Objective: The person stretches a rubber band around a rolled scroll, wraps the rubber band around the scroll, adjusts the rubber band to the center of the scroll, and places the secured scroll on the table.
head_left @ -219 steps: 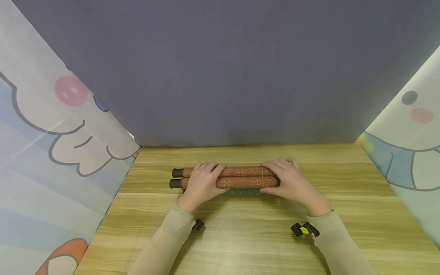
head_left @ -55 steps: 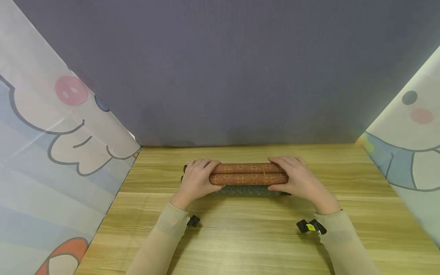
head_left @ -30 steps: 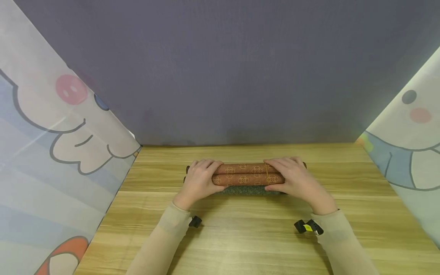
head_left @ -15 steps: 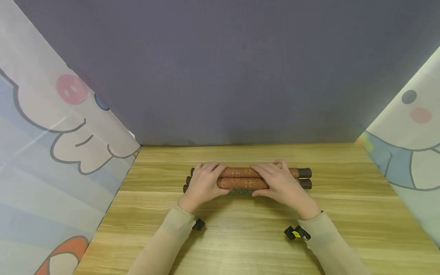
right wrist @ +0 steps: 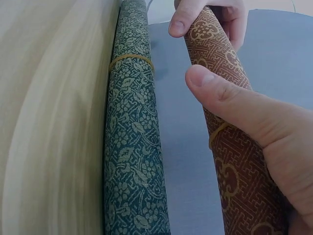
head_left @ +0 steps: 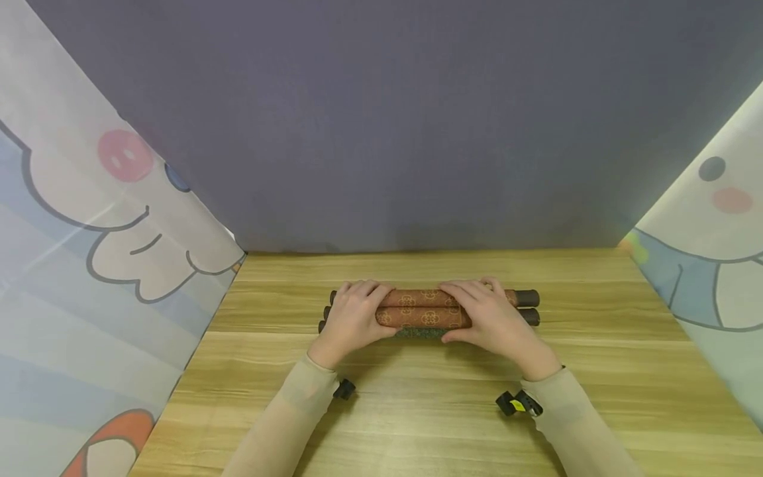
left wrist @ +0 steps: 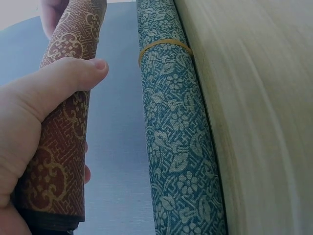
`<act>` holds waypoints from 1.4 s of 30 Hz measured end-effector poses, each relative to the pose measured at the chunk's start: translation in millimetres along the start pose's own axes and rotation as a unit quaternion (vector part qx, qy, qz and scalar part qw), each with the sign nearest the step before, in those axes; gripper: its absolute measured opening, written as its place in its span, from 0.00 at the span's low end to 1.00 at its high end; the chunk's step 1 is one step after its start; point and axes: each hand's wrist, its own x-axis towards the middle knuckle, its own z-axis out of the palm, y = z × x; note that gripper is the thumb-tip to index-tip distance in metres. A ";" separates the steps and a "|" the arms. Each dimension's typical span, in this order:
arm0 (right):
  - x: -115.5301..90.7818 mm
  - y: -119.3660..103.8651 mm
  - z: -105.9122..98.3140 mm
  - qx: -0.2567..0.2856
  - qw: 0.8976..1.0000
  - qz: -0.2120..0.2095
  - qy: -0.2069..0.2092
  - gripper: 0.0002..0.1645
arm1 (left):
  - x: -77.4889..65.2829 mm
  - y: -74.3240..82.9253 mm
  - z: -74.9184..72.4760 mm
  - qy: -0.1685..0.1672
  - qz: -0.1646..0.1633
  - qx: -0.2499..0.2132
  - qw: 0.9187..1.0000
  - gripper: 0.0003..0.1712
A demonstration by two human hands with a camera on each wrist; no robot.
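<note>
My left hand (head_left: 350,319) and right hand (head_left: 492,326) together grip two reddish-brown brocade scrolls (head_left: 430,318) lying side by side, thumbs on the near side, fingers over the far side. Dark knobs (head_left: 527,298) show at their ends. Below and nearer me lies a green floral scroll (head_left: 420,332), mostly covered in the head view. Both wrist views show a gap between the raised brown scroll (left wrist: 68,107) and the green scroll (right wrist: 134,142). A yellow rubber band (right wrist: 132,57) circles the green one. Only one brown scroll is distinguishable in each wrist view.
The wood-grain table (head_left: 417,417) extends around the scrolls. A grey backdrop (head_left: 417,132) stands behind it, and cartoon-printed panels (head_left: 131,258) flank both sides. A small black wrist camera (head_left: 344,389) hangs under each sleeve.
The brown scrolls, which stuck out at the left earlier, now stick out at the right. Over the last second, my right hand has slid left along them, baring their right knobs.
</note>
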 end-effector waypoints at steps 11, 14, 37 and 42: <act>-0.6 2.3 -7.2 0.006 1.000 0.023 -0.018 0.61 | -0.8 -1.4 -2.0 -0.009 -0.006 0.003 1.000 0.51; -2.3 6.6 -8.2 0.009 0.999 0.032 -0.025 0.61 | -1.0 -3.2 -1.6 -0.006 -0.007 -0.001 1.000 0.51; -9.5 25.7 -17.6 0.014 0.998 0.058 -0.028 0.60 | -2.1 -12.5 1.6 0.020 0.001 0.001 1.000 0.51; -9.3 25.6 -16.8 0.006 0.998 0.050 -0.024 0.59 | -1.0 -9.7 -0.3 0.024 0.006 0.003 1.000 0.50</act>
